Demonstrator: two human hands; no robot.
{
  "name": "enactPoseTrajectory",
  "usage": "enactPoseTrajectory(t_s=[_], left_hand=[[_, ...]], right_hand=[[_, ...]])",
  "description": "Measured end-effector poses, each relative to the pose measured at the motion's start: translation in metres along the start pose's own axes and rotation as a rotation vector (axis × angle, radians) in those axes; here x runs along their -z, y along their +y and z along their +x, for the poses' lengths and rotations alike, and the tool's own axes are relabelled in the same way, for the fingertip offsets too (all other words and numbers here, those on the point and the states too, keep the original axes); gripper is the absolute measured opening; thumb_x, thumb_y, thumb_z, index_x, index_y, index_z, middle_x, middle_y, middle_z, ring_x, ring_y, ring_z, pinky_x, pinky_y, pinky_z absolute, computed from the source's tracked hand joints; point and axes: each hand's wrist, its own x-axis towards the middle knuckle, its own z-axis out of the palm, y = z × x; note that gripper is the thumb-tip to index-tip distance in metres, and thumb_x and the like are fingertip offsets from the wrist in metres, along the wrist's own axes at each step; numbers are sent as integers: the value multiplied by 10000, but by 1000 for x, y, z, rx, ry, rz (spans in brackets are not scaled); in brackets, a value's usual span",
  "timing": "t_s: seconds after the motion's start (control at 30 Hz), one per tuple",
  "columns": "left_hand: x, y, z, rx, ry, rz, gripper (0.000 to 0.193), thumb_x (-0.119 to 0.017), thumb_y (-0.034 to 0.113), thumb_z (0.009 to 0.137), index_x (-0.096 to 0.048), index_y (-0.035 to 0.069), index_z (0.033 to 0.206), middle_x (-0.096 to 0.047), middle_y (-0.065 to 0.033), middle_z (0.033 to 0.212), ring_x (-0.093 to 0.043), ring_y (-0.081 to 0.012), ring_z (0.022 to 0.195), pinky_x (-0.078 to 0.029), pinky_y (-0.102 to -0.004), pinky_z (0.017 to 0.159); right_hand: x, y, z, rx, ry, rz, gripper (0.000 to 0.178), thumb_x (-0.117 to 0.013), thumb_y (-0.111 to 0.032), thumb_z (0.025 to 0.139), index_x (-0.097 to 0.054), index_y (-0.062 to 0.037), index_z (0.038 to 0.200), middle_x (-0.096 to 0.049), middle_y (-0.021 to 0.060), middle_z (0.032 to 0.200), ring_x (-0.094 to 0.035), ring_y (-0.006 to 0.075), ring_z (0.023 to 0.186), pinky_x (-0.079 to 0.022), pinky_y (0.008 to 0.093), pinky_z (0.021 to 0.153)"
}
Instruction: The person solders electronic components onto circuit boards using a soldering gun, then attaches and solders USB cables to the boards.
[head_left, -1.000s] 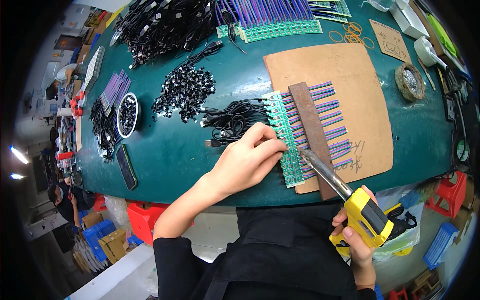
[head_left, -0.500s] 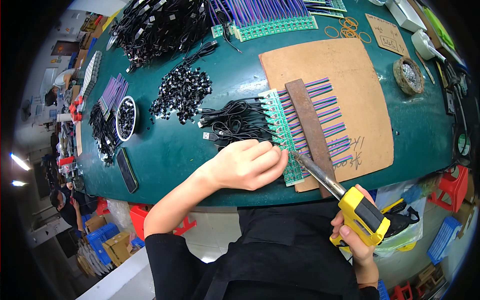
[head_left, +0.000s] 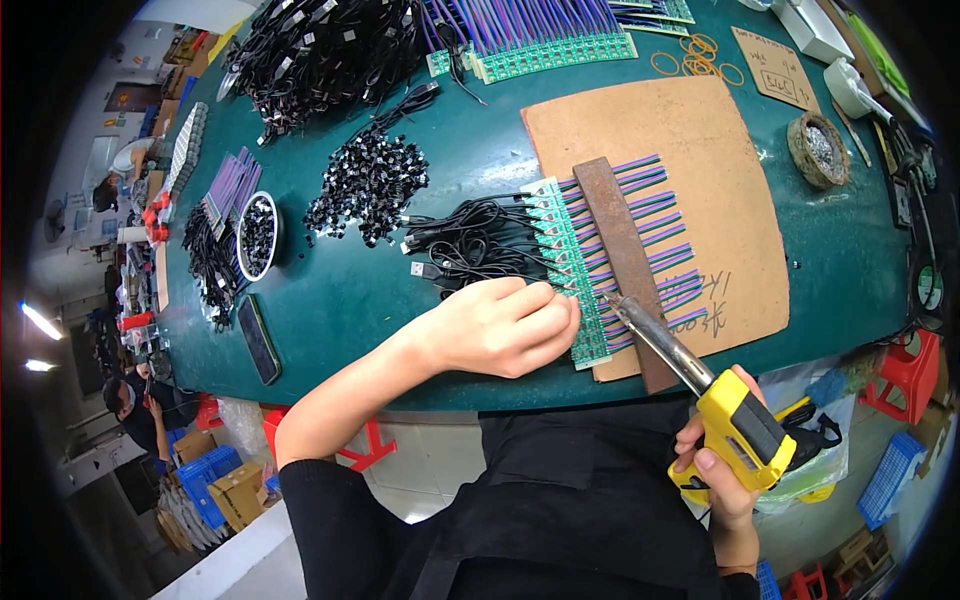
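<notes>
L hand (head_left: 505,328) back-up, forearm slanting in from lower left; fingers curled & drawn in narrow at the green board strip (head_left: 565,240), which runs past the tips both ways — can't tell what's btwn them. R hand (head_left: 722,478) grips the yellow-black soldering iron (head_left: 745,430), fingers wrapped round its handle, barrel angled up-left; its tip is just right of the L fingertips, by the board's right edge. Black cables (head_left: 470,235) lie up-left of the L fingers, striped wires (head_left: 671,257) to their right — rusty bar (head_left: 622,265) across, cardboard (head_left: 700,150) under.
</notes>
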Motion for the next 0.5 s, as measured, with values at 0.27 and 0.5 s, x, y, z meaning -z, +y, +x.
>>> enactPoseTrajectory(t_s=[0.27, 0.5], left_hand=[[5, 1, -5, -14, -37, 6, 231, -610, 54, 664, -608, -1, 888, -460, -8, 737, -471, -74, 602, -389, -194, 472], [73, 0, 15, 380, 262, -862, 326, -709, 224, 752, -580, 36, 986, -584, -45, 850, -546, -184, 701, -450, -351, 647]], right_hand=[[23, -35, 9, 367, 208, -303, 683, -637, -164, 736, -321, 60, 1299, -577, 116, 781, -557, 140, 617, -493, 246, 506], [91, -98, -8, 635, 466, -591, 383, -479, -63, 821, -454, 93, 1170, -535, 152, 1001, -509, 152, 812, -429, 228, 605]])
